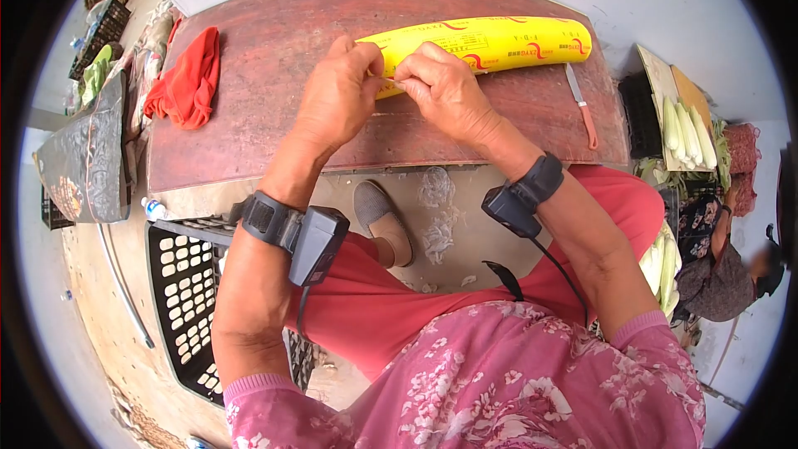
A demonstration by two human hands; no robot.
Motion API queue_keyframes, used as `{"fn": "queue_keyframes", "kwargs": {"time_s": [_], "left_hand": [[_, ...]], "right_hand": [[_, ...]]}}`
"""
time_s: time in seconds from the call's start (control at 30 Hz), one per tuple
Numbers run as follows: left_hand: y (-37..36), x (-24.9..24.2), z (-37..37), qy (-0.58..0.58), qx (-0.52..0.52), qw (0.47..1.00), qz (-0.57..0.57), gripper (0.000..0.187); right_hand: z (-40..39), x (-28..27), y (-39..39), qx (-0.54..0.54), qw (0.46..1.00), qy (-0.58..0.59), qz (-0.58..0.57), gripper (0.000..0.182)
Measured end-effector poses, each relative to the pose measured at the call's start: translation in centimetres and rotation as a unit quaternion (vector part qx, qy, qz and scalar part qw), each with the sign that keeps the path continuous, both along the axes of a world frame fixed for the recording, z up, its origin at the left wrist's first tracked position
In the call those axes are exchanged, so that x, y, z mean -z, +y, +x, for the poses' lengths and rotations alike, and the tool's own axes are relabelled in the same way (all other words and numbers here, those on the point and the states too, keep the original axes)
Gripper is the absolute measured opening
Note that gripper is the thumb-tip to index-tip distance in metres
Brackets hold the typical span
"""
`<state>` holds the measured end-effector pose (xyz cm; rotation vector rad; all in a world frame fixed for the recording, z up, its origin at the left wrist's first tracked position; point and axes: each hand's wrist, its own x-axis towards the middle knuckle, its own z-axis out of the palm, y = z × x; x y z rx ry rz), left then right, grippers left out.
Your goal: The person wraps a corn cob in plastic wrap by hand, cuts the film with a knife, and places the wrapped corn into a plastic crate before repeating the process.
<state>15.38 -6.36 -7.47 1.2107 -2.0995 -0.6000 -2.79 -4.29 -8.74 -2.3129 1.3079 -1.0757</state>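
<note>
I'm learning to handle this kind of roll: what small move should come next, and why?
I'd probably ease the left hand and right hand slightly apart, fingers pinched: their fingertips nearly meet by the left end of the yellow roll, though whatever they pinch is too small to make out.

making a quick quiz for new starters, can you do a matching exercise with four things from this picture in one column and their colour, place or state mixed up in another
1 roll
2 knife
3 cloth
4 crate

a red and crumpled, on the table
b black, with rows of holes
c yellow, with red print
d pink-handled, blade bare

Pairs: 1-c, 2-d, 3-a, 4-b
</note>
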Motion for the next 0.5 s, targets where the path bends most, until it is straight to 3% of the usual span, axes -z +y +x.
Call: {"fn": "queue_keyframes", "kwargs": {"time_s": [0.07, 0.17, 0.27, 0.37, 0.5], "left_hand": [[-0.1, -0.5, 0.2, 0.042, -0.004, 0.999, 0.019, 0.021], [0.0, -0.8, 0.6, -0.018, 0.006, 0.999, 0.033, 0.027], [0.4, -0.5, 0.4, -0.027, 0.008, 0.999, -0.019, 0.024], [1.0, -1.1, 0.1, -0.092, 0.014, 0.996, 0.002, 0.022], [1.1, -1.1, -0.2, -0.086, 0.023, 0.996, -0.008, 0.010]], "right_hand": [[-0.1, 0.0, -0.1, -0.008, 1.000, -0.013, 0.005, 0.004], [-0.2, -0.1, -0.1, -0.014, 1.000, -0.010, 0.005, 0.004], [-0.2, -0.2, 0.0, -0.018, 1.000, -0.008, 0.005, 0.005], [-0.3, 0.0, -0.1, -0.019, 1.000, 0.002, 0.002, 0.007], [-0.4, -0.3, -0.1, -0.032, 0.999, -0.012, 0.011, 0.009]]}}
